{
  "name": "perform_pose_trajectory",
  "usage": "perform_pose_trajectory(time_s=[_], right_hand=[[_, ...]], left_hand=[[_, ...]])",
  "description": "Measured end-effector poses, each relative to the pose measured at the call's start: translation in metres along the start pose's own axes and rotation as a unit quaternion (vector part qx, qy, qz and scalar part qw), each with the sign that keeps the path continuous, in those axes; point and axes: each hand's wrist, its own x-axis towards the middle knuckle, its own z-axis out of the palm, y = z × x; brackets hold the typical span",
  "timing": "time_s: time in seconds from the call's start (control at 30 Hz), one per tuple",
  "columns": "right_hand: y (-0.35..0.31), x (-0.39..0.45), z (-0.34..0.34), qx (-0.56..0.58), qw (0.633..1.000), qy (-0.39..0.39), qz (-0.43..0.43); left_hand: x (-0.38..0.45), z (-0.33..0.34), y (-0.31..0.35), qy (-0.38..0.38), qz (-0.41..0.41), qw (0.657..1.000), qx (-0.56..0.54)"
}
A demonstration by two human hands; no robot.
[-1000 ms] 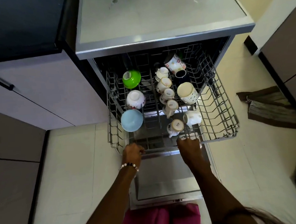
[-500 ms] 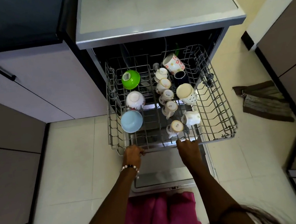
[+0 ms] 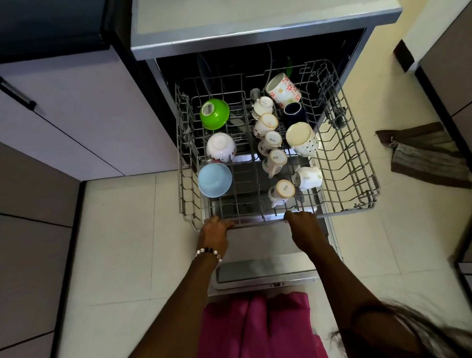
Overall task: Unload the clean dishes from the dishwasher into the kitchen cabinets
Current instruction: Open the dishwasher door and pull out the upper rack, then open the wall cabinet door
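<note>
The rack (image 3: 347, 154) is pulled out of the dishwasher (image 3: 261, 34) and stands over the open door (image 3: 266, 269). Both hands grasp the front bar of the rack: the left hand (image 3: 213, 233) near the rack's front left corner, with fingers curled over the wire, and the right hand (image 3: 305, 228) near the middle of the front bar, also closed on it. A bead bracelet (image 3: 208, 253) is on the left wrist.

Inside the rack, along its left side, three bowls lie upside down in a row: a green bowl (image 3: 214, 113) at the back, a white bowl (image 3: 221, 147) in the middle, a blue bowl (image 3: 214, 179) at the front. In the middle of the rack a line of small white cups (image 3: 272, 141) goes from back to front, all tilted. To the right of this line are a flowered mug (image 3: 283, 90) at the back, then a dark mug (image 3: 294, 112), a cream mug (image 3: 301, 138) and a white mug (image 3: 308, 177) lying on its side. The right part of the rack holds nothing.

On the floor to the right of the rack lies a cloth (image 3: 426, 155).
</note>
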Motion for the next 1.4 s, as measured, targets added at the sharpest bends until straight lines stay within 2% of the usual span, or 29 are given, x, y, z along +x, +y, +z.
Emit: perform_pose_trajectory(time_s=[0.13, 0.3, 0.43, 0.57, 0.77, 0.9, 1.03, 1.2, 1.3, 1.4], right_hand=[[-0.005, -0.009, -0.006, 0.055, 0.998, 0.004, 0.011], [-0.022, -0.024, -0.035, 0.134, 0.991, 0.011, 0.023], [-0.054, -0.030, -0.076, 0.185, 0.980, 0.072, 0.007], [-0.107, -0.026, -0.138, 0.219, 0.967, 0.123, -0.046], [-0.209, 0.008, -0.231, 0.324, 0.924, 0.179, -0.097], [-0.297, 0.050, -0.295, 0.364, 0.890, 0.233, -0.146], [-0.387, 0.088, -0.366, 0.433, 0.839, 0.260, -0.201], [-0.485, 0.117, -0.459, 0.530, 0.756, 0.295, -0.247], [-0.526, 0.133, -0.511, 0.581, 0.715, 0.283, -0.268], [-0.556, 0.155, -0.557, 0.604, 0.698, 0.273, -0.271]], left_hand=[[-0.008, -0.009, 0.004, 0.043, -0.055, 0.997, -0.043], [-0.022, -0.043, 0.010, 0.048, -0.057, 0.994, -0.079], [-0.038, -0.087, 0.011, 0.068, -0.052, 0.988, -0.130], [-0.047, -0.153, 0.001, 0.128, -0.061, 0.971, -0.192], [-0.040, -0.282, -0.031, 0.221, -0.040, 0.911, -0.346], [-0.025, -0.395, -0.075, 0.276, 0.001, 0.879, -0.390], [-0.015, -0.508, -0.124, 0.332, 0.036, 0.846, -0.417], [0.004, -0.642, -0.173, 0.366, 0.062, 0.809, -0.456], [0.018, -0.715, -0.187, 0.381, 0.072, 0.765, -0.514], [0.036, -0.781, -0.196, 0.395, 0.084, 0.709, -0.578]])
